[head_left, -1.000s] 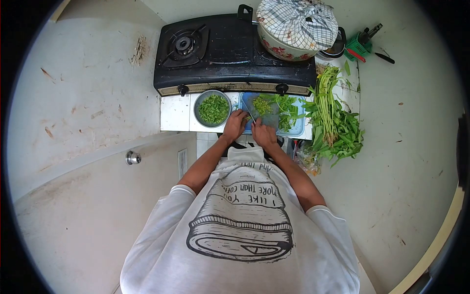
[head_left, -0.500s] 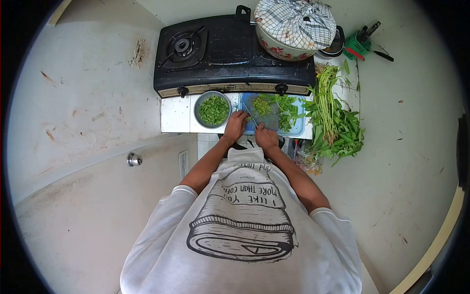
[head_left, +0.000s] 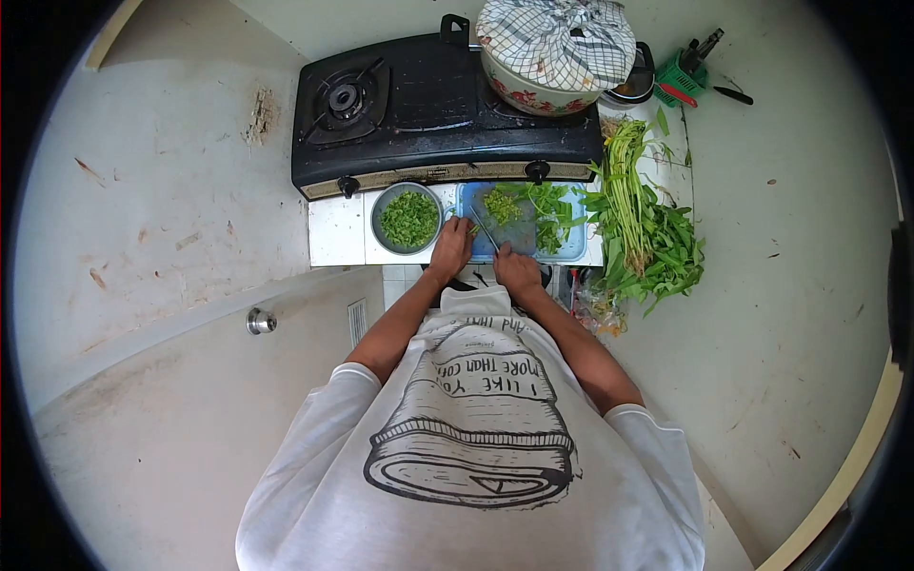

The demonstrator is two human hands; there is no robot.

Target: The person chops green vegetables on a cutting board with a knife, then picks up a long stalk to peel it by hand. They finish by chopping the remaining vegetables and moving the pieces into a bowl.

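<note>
My right hand is closed round the handle of a knife, whose thin blade points up and left over the blue tray. Just left of the blade, my left hand rests at the tray's edge with its fingers pinched. A bit of green stem shows at those fingertips, mostly hidden. Chopped stems lie in a small heap beyond the knife, and uncut leafy greens lie at the tray's right side. Left of my left hand stands a grey bowl of chopped greens.
A black gas stove stands behind the tray, carrying a cloth-covered flowered pot. To the right, a large bunch of long-stemmed greens hangs over the counter's edge. Knives stand in a green basket at the back right.
The view has shifted slightly, so the stove and counter sit a little further left. Both hands keep nearly the same places, the knife still in my right hand.
</note>
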